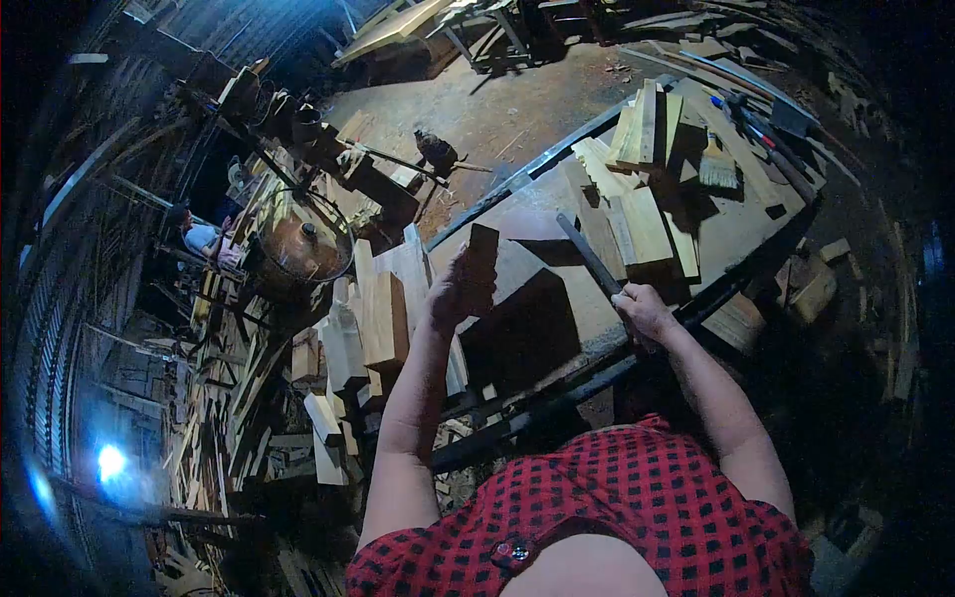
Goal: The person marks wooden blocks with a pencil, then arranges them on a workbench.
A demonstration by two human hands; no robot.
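My left hand (pixel 453 296) is closed around a short wooden block (pixel 483 257), raised over the workbench (pixel 617 343) with its near side in shadow. In my right hand (pixel 645 310) is the end of a long, flat, dark bar (pixel 587 253) that looks like a file. The bar points up and to the left, apart from the block. Just beyond it, thick pieces of pale timber (pixel 645 227) lie on the bench. A wide paintbrush (pixel 718 167) rests farther right among the boards.
Cut beams (pixel 384 316) are stacked left of the bench. A rusty round machine part (pixel 303 251) stands behind them. Another person (pixel 204 237) is at the far left. A bright lamp (pixel 111 462) shines at lower left. Blue-marked tools (pixel 741 114) lie at the bench's far right.
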